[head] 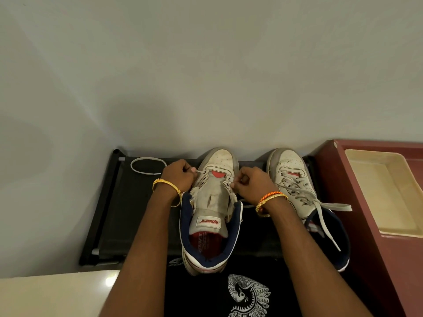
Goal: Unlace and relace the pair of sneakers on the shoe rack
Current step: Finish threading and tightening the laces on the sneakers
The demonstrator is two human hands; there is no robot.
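Note:
Two white sneakers with navy lining stand on a black shoe rack (pixel 107 213), toes toward the wall. The left sneaker (pixel 211 209) has its eyelets almost bare and its tongue laid open. My left hand (pixel 179 177) pinches a lace end at the lowest left eyelet. My right hand (pixel 254 184) pinches the other lace end at the lowest right eyelet. A loop of grey lace (pixel 146 167) lies on the rack behind my left hand. The right sneaker (pixel 299 195) is still laced, its grey lace ends trailing loose to the right.
A grey wall rises right behind the rack. A maroon cabinet (pixel 366 225) with a cream tray (pixel 384 193) on top stands close on the right. Pale floor shows at lower left. My black printed garment fills the bottom centre.

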